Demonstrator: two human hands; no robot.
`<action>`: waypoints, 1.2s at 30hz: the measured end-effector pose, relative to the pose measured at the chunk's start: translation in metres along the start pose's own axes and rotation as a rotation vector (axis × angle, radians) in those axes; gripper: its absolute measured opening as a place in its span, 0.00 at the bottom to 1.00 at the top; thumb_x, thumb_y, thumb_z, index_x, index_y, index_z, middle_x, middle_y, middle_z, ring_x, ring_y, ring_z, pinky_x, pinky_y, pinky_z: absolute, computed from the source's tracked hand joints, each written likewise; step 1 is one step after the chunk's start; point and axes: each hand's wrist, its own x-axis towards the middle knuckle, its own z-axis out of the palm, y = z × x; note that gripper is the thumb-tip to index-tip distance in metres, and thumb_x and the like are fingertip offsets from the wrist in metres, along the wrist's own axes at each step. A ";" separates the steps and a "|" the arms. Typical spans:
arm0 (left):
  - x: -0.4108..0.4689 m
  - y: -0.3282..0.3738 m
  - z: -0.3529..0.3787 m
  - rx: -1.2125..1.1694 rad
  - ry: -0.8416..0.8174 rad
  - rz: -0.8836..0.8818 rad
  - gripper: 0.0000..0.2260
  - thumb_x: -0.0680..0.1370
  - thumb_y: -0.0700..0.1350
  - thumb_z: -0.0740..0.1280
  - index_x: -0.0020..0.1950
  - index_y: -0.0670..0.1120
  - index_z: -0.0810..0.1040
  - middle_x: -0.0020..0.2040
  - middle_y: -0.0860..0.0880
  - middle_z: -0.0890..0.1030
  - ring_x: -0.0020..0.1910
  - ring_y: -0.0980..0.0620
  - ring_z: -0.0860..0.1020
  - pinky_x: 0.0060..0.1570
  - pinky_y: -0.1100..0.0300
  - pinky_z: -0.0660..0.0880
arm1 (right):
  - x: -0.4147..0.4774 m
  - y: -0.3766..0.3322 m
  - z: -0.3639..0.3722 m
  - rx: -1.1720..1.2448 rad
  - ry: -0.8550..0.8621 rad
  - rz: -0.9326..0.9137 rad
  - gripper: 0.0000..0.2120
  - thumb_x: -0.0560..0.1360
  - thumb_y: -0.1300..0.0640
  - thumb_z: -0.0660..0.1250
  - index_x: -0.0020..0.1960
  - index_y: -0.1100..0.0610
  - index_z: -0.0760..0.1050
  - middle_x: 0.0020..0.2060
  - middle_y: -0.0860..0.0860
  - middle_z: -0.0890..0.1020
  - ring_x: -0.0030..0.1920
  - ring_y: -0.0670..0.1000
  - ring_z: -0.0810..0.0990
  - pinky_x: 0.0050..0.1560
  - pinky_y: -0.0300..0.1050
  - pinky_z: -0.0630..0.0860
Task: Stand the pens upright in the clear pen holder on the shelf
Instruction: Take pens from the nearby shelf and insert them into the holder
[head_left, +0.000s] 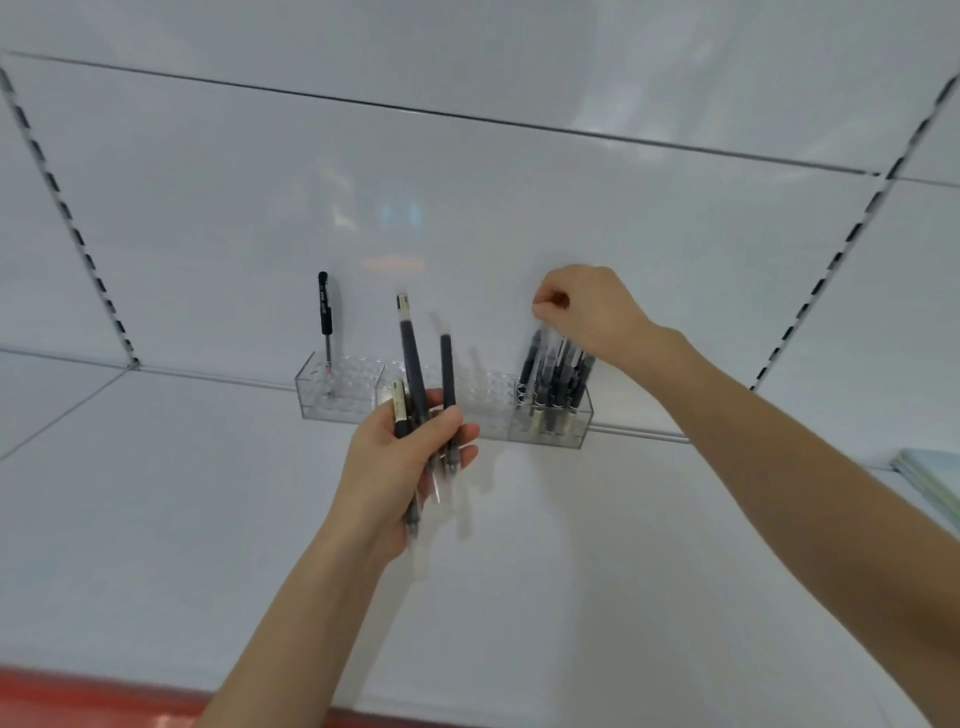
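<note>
Left hand (400, 457) grips pens (413, 358) (right hand (587, 306) pinches another pen (535, 345)).

My left grip (400, 462) clutches slim dark plastic pens (410, 353); my right grip (587, 306), at its 2 o'clock, pinches a clear-topped pen (543, 335).

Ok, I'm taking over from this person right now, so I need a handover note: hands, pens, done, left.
Left hand grips a bundle of pens in front of the clear pen holder on the shelf.
Right hand pinches the top of a single pen at the holder's right section; blur hides whether it is seated.
Done: a cluster of pens stands in the right section, one black pen in the left.
Left: seat that pen, then stand the bundle's pens upright.
</note>
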 end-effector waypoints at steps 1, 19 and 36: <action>0.000 0.001 0.000 0.000 -0.003 -0.003 0.04 0.74 0.34 0.66 0.46 0.41 0.76 0.31 0.48 0.82 0.33 0.53 0.82 0.35 0.60 0.80 | 0.000 -0.001 0.002 -0.020 -0.011 -0.001 0.09 0.75 0.61 0.61 0.49 0.62 0.78 0.48 0.57 0.81 0.51 0.55 0.77 0.50 0.41 0.67; 0.006 0.007 0.011 0.004 -0.059 0.015 0.01 0.77 0.40 0.65 0.46 0.43 0.75 0.39 0.46 0.80 0.38 0.52 0.82 0.40 0.59 0.81 | -0.103 -0.041 -0.013 0.848 0.088 0.343 0.05 0.73 0.61 0.67 0.40 0.53 0.76 0.31 0.50 0.81 0.32 0.46 0.78 0.37 0.39 0.75; -0.004 0.010 -0.011 0.009 0.002 0.000 0.03 0.77 0.36 0.64 0.49 0.42 0.76 0.35 0.47 0.84 0.35 0.54 0.83 0.38 0.62 0.81 | -0.024 -0.018 -0.028 0.125 0.114 0.015 0.10 0.74 0.59 0.66 0.53 0.61 0.77 0.47 0.57 0.82 0.49 0.55 0.78 0.54 0.51 0.73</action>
